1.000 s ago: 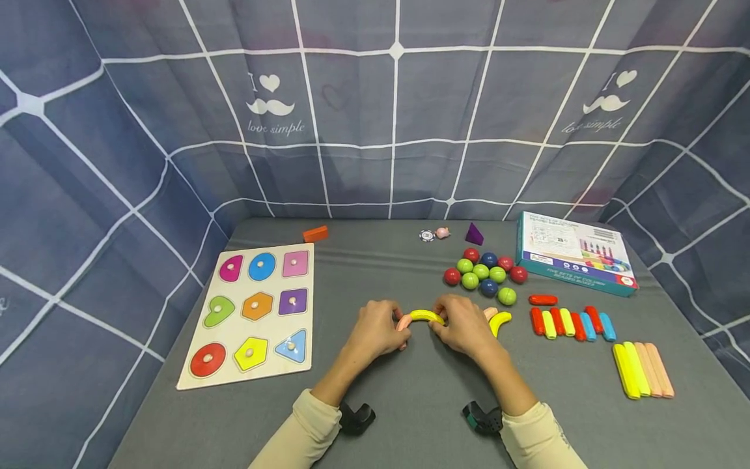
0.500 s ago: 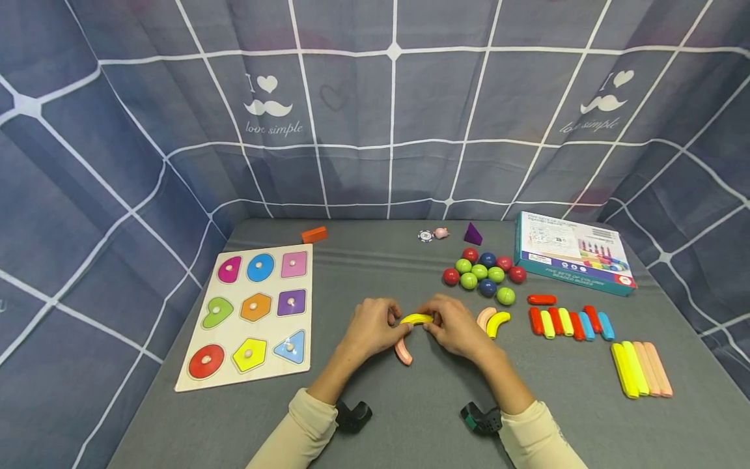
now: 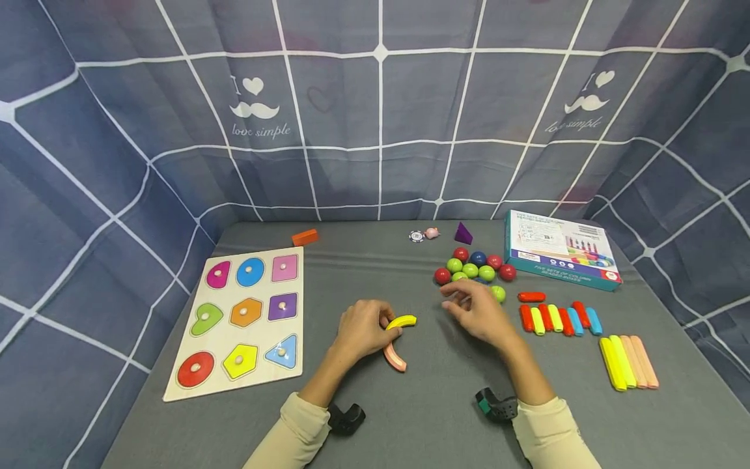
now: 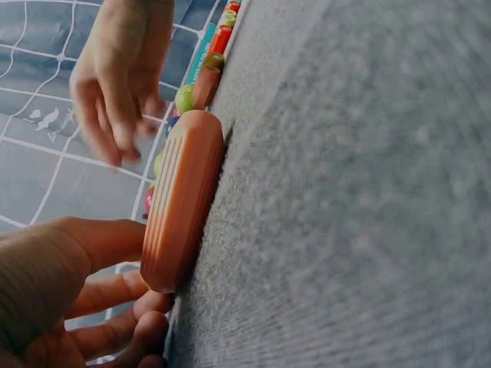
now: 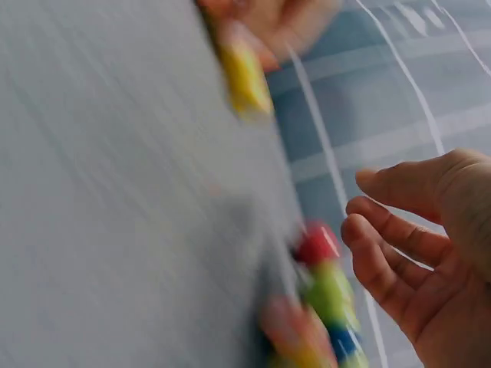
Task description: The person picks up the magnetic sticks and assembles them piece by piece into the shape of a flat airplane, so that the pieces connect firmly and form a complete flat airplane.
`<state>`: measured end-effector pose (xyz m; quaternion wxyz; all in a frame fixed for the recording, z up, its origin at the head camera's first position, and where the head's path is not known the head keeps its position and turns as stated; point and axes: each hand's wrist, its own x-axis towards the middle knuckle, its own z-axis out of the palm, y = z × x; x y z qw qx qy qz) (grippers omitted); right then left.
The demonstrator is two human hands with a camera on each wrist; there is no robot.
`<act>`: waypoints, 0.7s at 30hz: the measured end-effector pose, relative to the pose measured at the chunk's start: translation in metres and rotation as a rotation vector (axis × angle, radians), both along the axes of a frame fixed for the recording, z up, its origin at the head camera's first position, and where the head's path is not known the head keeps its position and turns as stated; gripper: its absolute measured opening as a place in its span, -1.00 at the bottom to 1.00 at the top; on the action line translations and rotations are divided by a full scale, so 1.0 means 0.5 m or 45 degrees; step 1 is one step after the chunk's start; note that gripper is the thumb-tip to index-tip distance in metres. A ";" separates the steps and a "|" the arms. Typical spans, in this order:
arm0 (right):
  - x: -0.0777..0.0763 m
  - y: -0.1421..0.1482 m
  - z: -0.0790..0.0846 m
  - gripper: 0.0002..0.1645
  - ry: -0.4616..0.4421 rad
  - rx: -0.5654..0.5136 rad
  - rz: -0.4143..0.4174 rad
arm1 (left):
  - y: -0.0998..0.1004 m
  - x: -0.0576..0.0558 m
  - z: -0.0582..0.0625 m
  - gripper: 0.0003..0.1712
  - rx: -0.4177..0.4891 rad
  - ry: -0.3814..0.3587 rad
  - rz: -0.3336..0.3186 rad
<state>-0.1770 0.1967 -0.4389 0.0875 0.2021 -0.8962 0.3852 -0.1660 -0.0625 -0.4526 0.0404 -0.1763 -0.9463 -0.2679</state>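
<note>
My left hand (image 3: 366, 329) pinches one end of a yellow bent clay stick (image 3: 404, 320) between thumb and fingers, low over the grey table. A peach bent clay stick (image 3: 395, 359) lies just below it, curving toward me from the thumb. In the left wrist view this peach stick shows long ridges and hides the fingertips and the yellow one. My right hand (image 3: 477, 312) hovers to the right with loosely bent fingers and nothing between them. Beneath it, blurred in the right wrist view, lie another peach stick (image 5: 284, 326) and a bit of yellow.
A knobbed shape puzzle board (image 3: 234, 378) lies on the left. Colored balls (image 3: 471, 270) cluster behind my right hand, with a box (image 3: 562, 251) beyond. Short clay sticks (image 3: 551, 319) and longer ones (image 3: 628, 361) lie to the right. An orange block (image 3: 305, 237) sits at the back.
Both hands held the yellow stick's ends. It was brought left beside the peach stick; my right hand then let go and moved right over the other two bent sticks.
</note>
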 end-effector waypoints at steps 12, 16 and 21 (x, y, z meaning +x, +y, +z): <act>0.004 0.254 -0.002 -0.65 -0.213 0.382 -0.604 | -0.020 0.001 0.006 -0.83 -0.035 -0.035 -0.005; -0.003 0.259 -0.011 -0.61 -0.272 0.420 -0.578 | -0.022 0.000 0.008 -0.84 -0.026 -0.035 0.005; -0.007 0.258 -0.014 -0.59 -0.326 0.432 -0.561 | -0.019 -0.002 0.008 -0.84 -0.031 -0.043 0.018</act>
